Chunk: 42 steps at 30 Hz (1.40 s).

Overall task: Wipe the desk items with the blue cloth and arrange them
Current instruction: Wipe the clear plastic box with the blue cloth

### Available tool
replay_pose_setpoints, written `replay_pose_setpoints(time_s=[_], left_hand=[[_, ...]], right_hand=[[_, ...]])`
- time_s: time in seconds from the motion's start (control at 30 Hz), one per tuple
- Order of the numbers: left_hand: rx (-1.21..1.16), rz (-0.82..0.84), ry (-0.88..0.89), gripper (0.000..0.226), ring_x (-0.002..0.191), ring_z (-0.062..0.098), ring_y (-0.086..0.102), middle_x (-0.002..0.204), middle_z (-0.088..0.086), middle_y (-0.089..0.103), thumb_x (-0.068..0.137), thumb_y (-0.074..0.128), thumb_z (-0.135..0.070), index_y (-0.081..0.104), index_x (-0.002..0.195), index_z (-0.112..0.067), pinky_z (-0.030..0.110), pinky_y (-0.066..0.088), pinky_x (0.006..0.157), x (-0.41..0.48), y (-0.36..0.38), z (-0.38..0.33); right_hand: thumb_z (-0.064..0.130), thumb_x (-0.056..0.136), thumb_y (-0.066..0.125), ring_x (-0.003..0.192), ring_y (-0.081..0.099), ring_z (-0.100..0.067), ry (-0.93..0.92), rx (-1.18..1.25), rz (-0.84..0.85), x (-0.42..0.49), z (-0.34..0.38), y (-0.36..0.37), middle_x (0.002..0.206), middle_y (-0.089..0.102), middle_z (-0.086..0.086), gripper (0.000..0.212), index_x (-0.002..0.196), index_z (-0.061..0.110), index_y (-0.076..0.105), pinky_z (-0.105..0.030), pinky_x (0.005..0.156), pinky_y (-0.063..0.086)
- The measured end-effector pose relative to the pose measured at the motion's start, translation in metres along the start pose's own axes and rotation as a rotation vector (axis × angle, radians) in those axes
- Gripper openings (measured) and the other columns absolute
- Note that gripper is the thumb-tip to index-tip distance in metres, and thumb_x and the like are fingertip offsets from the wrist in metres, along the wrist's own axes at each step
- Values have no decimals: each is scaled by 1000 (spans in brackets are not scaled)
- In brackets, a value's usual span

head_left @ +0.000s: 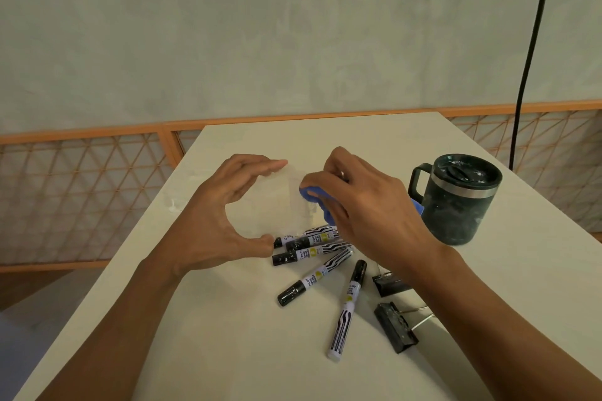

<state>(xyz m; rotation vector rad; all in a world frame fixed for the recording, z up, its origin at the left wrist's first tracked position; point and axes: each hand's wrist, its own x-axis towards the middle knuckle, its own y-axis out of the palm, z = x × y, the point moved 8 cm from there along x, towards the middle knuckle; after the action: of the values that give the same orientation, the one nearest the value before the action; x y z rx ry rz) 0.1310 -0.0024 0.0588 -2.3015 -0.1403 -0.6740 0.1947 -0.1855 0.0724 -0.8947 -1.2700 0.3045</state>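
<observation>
**Two hands, one cloth, one clear item**

Left hand (215,215): fingers and thumb curled wide, clamped on a clear item (277,202) held just above the desk (228,335).
Right hand (368,205): fingers bunched on the blue cloth (312,197), pressed to the item's right side.
Five markers (312,249): loose, just below the hands.
Two binder clips (395,327): right of the markers.
Dark lidded mug (456,202): upright, far right.
</observation>
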Motion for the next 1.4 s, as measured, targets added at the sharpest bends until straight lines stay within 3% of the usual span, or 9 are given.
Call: replay_pose_setpoints(time_s=[0.17, 0.3, 0.43, 0.6, 0.77, 1.03, 1.17, 1.27, 1.4], left_hand=[[14, -22, -9, 101, 145, 29, 48, 144, -2, 52, 64, 95, 4, 58, 152, -29, 45, 43, 123, -2, -4, 4], [22, -29, -11, 100, 146, 28, 48, 144, -3, 52, 64, 95, 5, 58, 151, -28, 43, 43, 124, -2, -3, 6], [-16, -50, -8, 99, 148, 27, 47, 146, -1, 51, 64, 93, 11, 56, 151, -22, 44, 41, 126, -1, -2, 6], [-41, -65, 2, 99, 148, 28, 47, 146, 0, 51, 63, 91, 16, 56, 150, -18, 45, 39, 127, -1, 0, 3], [-9, -89, 8, 100, 150, 27, 45, 149, -2, 51, 63, 93, 11, 56, 150, -22, 44, 40, 126, 0, 3, 0], [139, -122, 7, 97, 151, 14, 42, 155, -16, 47, 71, 92, -1, 52, 153, -34, 30, 42, 119, 1, 9, -6], [127, -189, -57, 107, 161, 12, 26, 170, -15, 30, 77, 92, -4, 37, 164, -36, 44, 34, 128, 4, 12, 0], [-92, -125, -167, 129, 163, 1, 14, 174, -23, 14, 75, 100, -24, 15, 170, -40, 43, 24, 132, 2, 17, 22], [-228, -132, -312, 140, 153, -9, 31, 165, -29, 34, 60, 99, -57, 14, 170, -42, 33, 32, 129, 0, 17, 41]], right_hand=[[10, 100, 70, 80, 50, -19, -28, 35, -4, 0, 4, 5, 100, 51, 1, 20, 114, 24, 73, -40, 48, 48], [9, 95, 74, 85, 59, -14, -12, 201, 72, -4, 0, 10, 104, 55, 8, 26, 111, 29, 77, -39, 62, 52], [9, 98, 70, 92, 63, -8, 155, 446, 67, -8, -25, 5, 105, 55, 16, 25, 112, 27, 80, -14, 78, 45], [27, 104, 73, 111, 66, -4, 437, 637, -100, -12, -49, 4, 116, 69, 16, 14, 115, 34, 77, -18, 93, 50], [38, 99, 76, 108, 71, -2, 566, 819, -20, -16, -42, 25, 112, 76, 20, 18, 116, 32, 77, -23, 92, 57], [35, 95, 82, 93, 74, -1, 613, 722, -107, -23, -43, 23, 97, 78, 21, 14, 107, 28, 80, -22, 82, 60], [26, 97, 80, 93, 74, 0, 593, 724, -231, -22, -37, 12, 97, 76, 24, 11, 108, 28, 78, -14, 80, 56], [21, 98, 80, 91, 75, 2, 555, 737, -245, -21, -31, 9, 97, 76, 25, 15, 109, 31, 76, -11, 79, 55], [18, 97, 81, 93, 75, 0, 490, 726, -223, -20, -24, 8, 100, 77, 24, 19, 110, 31, 77, -10, 80, 55]])
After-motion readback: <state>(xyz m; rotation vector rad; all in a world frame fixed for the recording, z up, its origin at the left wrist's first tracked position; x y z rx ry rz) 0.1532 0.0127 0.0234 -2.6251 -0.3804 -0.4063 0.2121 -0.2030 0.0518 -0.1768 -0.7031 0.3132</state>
